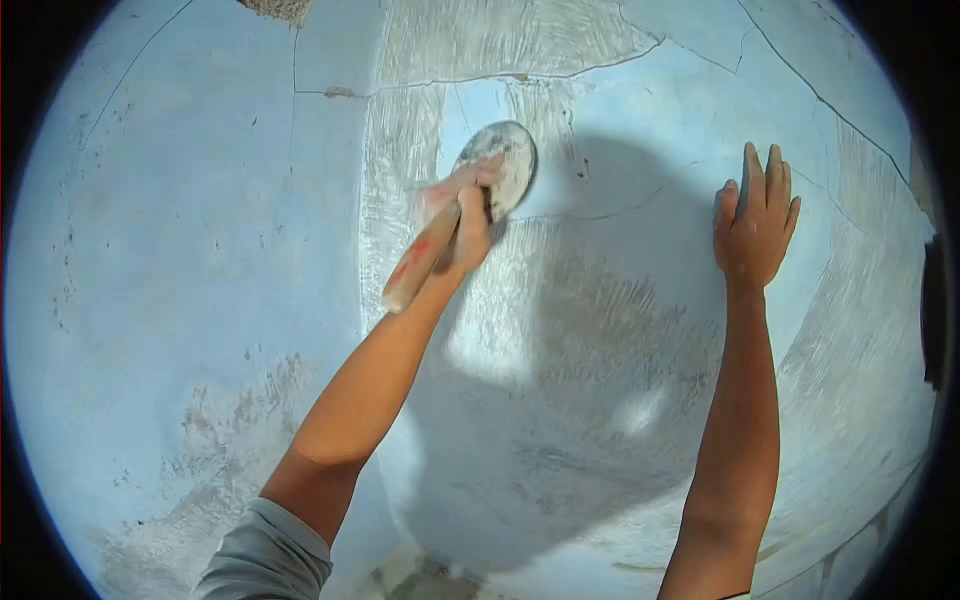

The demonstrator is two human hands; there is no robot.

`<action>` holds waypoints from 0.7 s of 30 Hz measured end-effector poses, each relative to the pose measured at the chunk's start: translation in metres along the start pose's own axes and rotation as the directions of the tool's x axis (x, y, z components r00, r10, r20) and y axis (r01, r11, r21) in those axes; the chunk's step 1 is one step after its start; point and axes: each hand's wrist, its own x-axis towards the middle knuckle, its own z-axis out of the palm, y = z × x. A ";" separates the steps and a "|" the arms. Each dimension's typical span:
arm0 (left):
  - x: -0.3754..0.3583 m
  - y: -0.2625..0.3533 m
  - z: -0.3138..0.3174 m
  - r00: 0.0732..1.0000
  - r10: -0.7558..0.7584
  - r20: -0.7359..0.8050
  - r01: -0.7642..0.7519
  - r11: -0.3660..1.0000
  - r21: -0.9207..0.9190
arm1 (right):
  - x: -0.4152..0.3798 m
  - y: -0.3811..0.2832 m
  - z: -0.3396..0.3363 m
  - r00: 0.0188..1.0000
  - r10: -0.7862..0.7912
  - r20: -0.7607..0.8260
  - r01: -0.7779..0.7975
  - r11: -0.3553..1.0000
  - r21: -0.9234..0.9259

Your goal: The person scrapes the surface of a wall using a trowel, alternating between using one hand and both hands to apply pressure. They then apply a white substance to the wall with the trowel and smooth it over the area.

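My left hand [462, 220] is closed round a tool with a wooden handle [415, 262] marked with red. The tool's rounded, plaster-smeared metal blade [515, 172] is against or very near the wall, and the hand is partly blurred. To the right, my right hand [757, 222] rests on the blue wall [650, 110] with its fingers apart and holds nothing. Between the hands the wall surface shows grey streaks and a large shadow.
Dark cracks run across the upper wall. Rough grey patches [235, 430] mark the lower left, and a brown broken spot [277, 9] sits at the top. At the right edge is a dark object [934, 312]. Debris [425, 580] shows at the bottom.
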 end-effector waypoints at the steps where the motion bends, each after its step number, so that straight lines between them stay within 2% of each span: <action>1: 0.020 0.001 0.007 1.000 -0.018 -0.011 0.017 0.998 -0.061 | 0.000 0.000 0.001 1.000 0.000 -0.009 0.000 1.000 0.008; 2: 0.038 0.003 0.014 0.983 -0.175 -0.052 0.171 0.983 -0.062 | -0.001 0.001 0.000 1.000 -0.003 -0.010 0.003 1.000 0.015; 4: 0.067 0.010 0.011 0.965 -0.258 -0.041 0.256 0.965 -0.049 | 0.000 0.001 -0.001 1.000 0.000 0.001 0.000 1.000 0.002; 7: 0.028 0.012 0.005 0.937 -0.340 -0.083 0.317 0.925 -0.211 | -0.001 0.000 -0.001 1.000 0.004 0.000 -0.004 1.000 0.003; 10: 0.000 0.034 -0.006 0.986 -0.162 0.044 0.165 0.982 -0.089 | -0.002 -0.001 -0.001 1.000 0.005 -0.008 -0.005 1.000 0.012; 12: 0.021 0.040 0.005 0.964 -0.264 0.007 0.261 0.948 -0.180 | 0.001 -0.001 -0.003 1.000 0.006 -0.001 -0.006 1.000 0.018; 14: 0.049 0.027 0.006 0.983 -0.179 0.030 0.181 0.980 -0.085 | 0.001 0.000 -0.001 1.000 -0.002 -0.010 0.002 1.000 0.018; 15: 0.051 0.042 0.001 0.946 -0.305 0.111 0.300 0.952 0.063 | -0.001 0.001 -0.001 1.000 -0.009 -0.007 0.009 1.000 0.020; 17: 0.027 0.049 0.007 0.950 -0.305 0.065 0.306 0.952 -0.003 | -0.003 0.003 -0.001 1.000 -0.022 -0.007 0.022 0.999 0.025; 20: -0.004 0.021 0.015 0.962 -0.267 0.059 0.273 0.930 -0.245 | -0.002 0.004 0.002 0.999 -0.024 -0.023 0.025 1.000 0.019; 21: 0.001 0.023 0.012 0.964 -0.256 0.069 0.266 0.930 -0.255 | -0.002 0.004 0.002 1.000 -0.022 -0.022 0.023 1.000 0.020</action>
